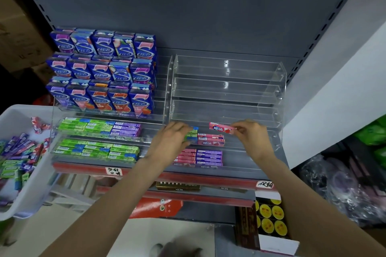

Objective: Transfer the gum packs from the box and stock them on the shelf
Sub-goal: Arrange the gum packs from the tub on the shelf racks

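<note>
The right hand (249, 133), right of centre in the frame, pinches a pink pack (221, 128) by its right end between thumb and fingertips. The pack lies level, held just above the pink stack (210, 139) in the rack (277, 94). The left hand (173, 137), at centre, has its fingers curled over a green stack (192, 134) just left of the pink one; it seems to steady or square those packs, though whether it truly grips them I cannot tell.

More gum lies loose in the box (12, 114) at the left edge, a jumble of purple, green and pink sticks. Lower in the rack sit purple packs (208, 157), and further left two rows of green packs (96, 149).

As for handling, I judge each pack light, slim and fairly stiff: a thin card sleeve, likely wrapped in smooth film, so somewhat slippery. An end pinch, as here, is enough to carry one, but it lets the pack swing. A grip across the long edges near the middle would hold it flatter for laying on the stack. It should not be squeezed hard, since the sleeve could dent. Stacks look prone to sliding, so a steadying hand beside them makes sense.

The upper tiers at the right of the rack hold nothing visible.
</note>
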### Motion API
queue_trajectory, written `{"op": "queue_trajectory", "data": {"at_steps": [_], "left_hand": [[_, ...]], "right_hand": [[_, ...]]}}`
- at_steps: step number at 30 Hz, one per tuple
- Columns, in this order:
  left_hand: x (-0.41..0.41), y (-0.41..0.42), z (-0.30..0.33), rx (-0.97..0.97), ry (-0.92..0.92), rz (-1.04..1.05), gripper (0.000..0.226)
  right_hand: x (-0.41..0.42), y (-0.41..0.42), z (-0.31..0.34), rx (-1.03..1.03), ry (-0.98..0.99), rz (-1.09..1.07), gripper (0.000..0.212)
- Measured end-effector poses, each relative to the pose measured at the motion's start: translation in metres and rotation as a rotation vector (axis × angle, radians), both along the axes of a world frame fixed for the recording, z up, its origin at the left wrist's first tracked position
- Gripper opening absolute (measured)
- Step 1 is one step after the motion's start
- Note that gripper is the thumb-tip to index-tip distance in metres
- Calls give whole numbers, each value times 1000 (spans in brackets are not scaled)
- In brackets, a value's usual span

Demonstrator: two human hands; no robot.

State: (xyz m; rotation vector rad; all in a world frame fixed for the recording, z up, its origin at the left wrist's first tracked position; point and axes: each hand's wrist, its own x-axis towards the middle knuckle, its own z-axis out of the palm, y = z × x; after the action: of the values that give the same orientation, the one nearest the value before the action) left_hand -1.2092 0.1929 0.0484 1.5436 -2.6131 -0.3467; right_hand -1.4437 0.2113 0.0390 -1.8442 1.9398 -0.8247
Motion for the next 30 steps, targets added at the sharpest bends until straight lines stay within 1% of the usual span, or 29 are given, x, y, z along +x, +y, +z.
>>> {"op": "queue_trajectory", "data": {"at_steps": [2,8,10,13,17,18,20,22,26,28,30], "left_hand": [[3,0,-4,-53,-109,-43,51],[7,-3,-14,-118,-260,-109,50],[7,-3,-16,-128,-262,-109,51],[5,-1,-16,-144,-247,-96,51],[3,0,-17,-160,-225,-86,51],[3,0,-18,-161,-221,-84,51],[3,0,-18,-161,-214,-78,51],[3,-1,-18,-162,-202,-74,50],[-6,-1,-20,-115,-137,-95,48],[-11,-2,-20,-85,-109,-92,47],[-14,-6,-19,-72,-66,-77,45]], "right_hand": [[4,0,-8,-16,76,22,19],[23,-3,-14,45,243,62,22],[26,-6,-16,71,327,60,29],[28,-10,-17,85,359,64,40],[30,-10,-16,141,387,106,34],[30,-9,-17,140,408,113,35],[28,-7,-21,142,457,133,46],[26,-6,-23,158,424,136,49],[26,-7,-20,115,229,91,25],[27,-8,-17,95,162,75,20],[26,-9,-16,104,142,76,21]]}}
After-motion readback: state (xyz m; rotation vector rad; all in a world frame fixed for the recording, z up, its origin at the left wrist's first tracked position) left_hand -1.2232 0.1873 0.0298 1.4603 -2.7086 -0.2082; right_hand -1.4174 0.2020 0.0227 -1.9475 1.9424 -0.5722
